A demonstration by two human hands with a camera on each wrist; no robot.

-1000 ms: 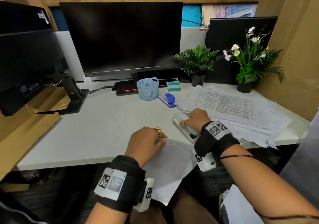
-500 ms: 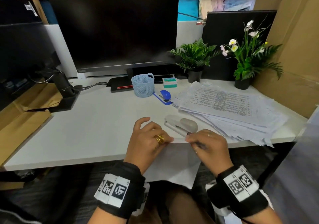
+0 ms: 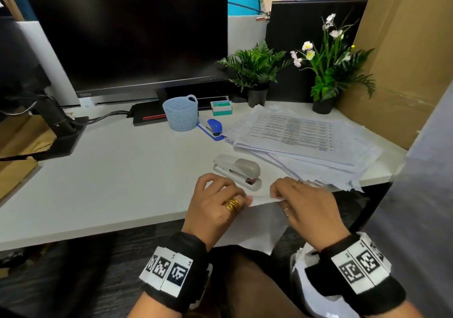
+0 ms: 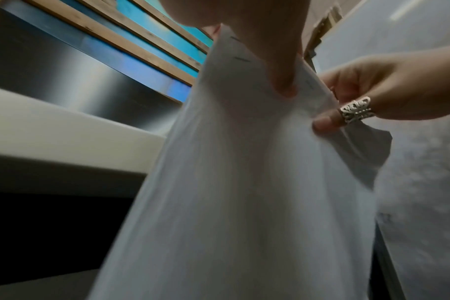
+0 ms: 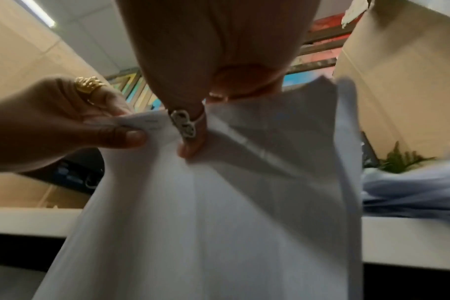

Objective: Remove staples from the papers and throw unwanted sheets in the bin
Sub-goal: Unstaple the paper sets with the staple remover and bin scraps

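Papers [image 3: 257, 222] pinched by both hands [image 3: 215, 202] at desk [image 3: 110, 170] edge, stapler [image 3: 236, 170] just beyond.

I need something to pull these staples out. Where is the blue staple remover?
In the head view the blue staple remover lies toward the back of the desk, just right of the light-blue basket and left of the paper stack.

We see an office cubicle: a dark monitor [image 3: 122, 31] on a white desk [image 3: 110, 178], a stapler [image 3: 239, 170], a loose pile of printed papers [image 3: 301, 141], 2 potted plants [image 3: 255, 72], and partition panels [image 3: 404, 48] around the desk.
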